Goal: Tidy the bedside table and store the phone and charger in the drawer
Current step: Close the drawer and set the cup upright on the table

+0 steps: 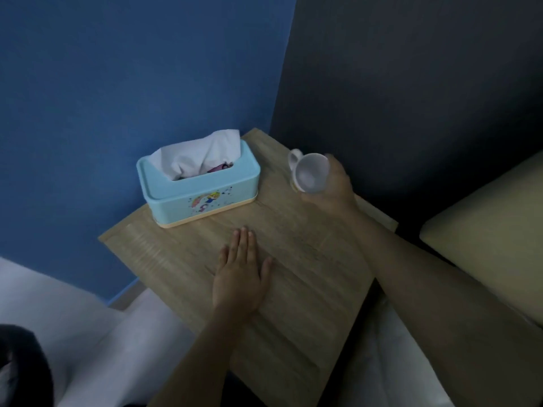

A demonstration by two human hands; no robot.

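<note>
While the left hand (239,279) lies flat and released mid-bench (308,304), the right hand (330,186) grasps a tilted white mug (308,171) at the far right edge, beside the blue tissue box (199,192); phone and charger unseen.

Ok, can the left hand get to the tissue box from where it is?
Probably yes. The left hand lies flat on the bedside table, and only bare wood separates it from the tissue box. The right hand holds the cup off to the side.
</note>
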